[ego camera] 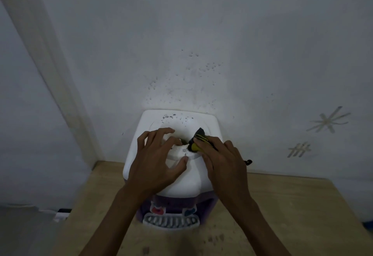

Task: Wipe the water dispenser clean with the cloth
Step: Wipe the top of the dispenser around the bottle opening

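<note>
Dispenser (177, 177) on worktop (282, 205), against the wall. Left hand (159, 162) spread, fingers (161, 134) splayed and bracing the white top. Right hand (222, 160) pressing cloth (198, 140) at the central well. Best to work outward toward the spotted back edge, keeping the brace firm.

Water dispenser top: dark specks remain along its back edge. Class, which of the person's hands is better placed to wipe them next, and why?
The right hand, probably. It already presses the cloth onto the water dispenser, just in front of the specks. The left hand rests spread on the top, bare, seemingly steadying it.
</note>
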Demonstrator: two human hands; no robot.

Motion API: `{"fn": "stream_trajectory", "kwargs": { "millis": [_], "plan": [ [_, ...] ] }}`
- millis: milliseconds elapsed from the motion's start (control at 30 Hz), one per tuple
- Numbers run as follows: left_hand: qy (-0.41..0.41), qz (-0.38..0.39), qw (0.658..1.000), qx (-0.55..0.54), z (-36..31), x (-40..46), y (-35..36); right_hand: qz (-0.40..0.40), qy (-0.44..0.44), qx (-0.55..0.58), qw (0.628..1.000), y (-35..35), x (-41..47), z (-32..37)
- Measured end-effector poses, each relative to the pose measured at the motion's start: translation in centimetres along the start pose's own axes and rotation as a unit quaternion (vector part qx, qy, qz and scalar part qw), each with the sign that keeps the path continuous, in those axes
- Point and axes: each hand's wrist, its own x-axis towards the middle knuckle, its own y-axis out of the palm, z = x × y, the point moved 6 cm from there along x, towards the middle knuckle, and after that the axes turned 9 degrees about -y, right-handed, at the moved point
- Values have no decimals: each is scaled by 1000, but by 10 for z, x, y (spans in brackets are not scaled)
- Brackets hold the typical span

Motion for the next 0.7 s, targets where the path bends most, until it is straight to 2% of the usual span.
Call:
{"fn": "stream_trajectory", "kwargs": {
  "millis": [100, 267, 400, 567, 700],
  "plan": [
    [-1, -4, 1000, 2, 0, 0, 0, 1, -23, -11, 1000, -10, -14, -5],
    [-6, -6, 1000, -5, 0, -1, 1, -10, 31, -5, 999, -3, 5, -20],
    [-5, -11, 1000, -2, 1, -1, 0, 13, -42, -6, 999, -1, -3, 0],
    [-8, -12, 1000, 1, 0, -2, -1, -16, 12, -34, 999, -6, 11, -21],
    [-13, -13, 1000, 0, 1, -2, 0, 21, -32, -30, 999, 0, 2, -2]
  ]
}}
